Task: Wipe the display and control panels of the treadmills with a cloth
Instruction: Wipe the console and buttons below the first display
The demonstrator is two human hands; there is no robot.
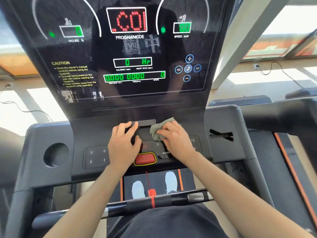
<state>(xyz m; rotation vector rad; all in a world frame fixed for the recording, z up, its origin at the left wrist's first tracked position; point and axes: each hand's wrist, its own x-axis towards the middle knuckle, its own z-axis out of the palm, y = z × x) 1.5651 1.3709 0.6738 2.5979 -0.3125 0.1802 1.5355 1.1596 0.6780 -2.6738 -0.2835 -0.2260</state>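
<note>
You had two hands on one treadmill console and one cloth under the right.

Your right hand [173, 140] clutched the single grey-green cloth [158, 130], pressing it on the control panel [96, 157] near its back edge, just right of centre, below the display [130, 48]. Your left hand [122, 145] curled fingers and thumb round the black ledge [145, 123] at the middle of that edge. One red button [145, 158] sat at the front edge between your wrists. The display showed one red readout, four green ones and five round blue buttons.
</note>
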